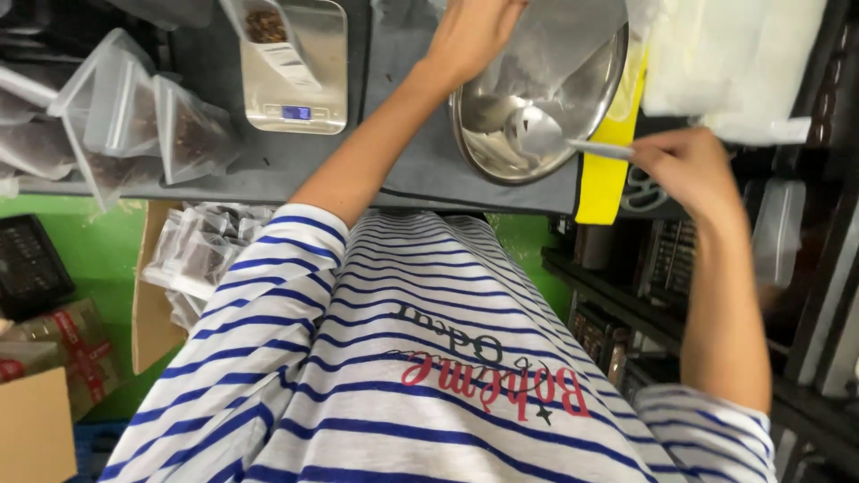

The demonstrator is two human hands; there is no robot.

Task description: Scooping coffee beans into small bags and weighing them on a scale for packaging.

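A filled pouch is stood on the scale at the left and could be tipped by a passing arm. An empty bag is gripped over the steel bowl by the left hand. The spoon in the bowl is pinched by the right hand, so contents could be spilled onto the desk if the bag mouth sags.

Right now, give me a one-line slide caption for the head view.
Left hand holds a clear bag over a steel bowl while right hand works a metal spoon; digital scale nearby.
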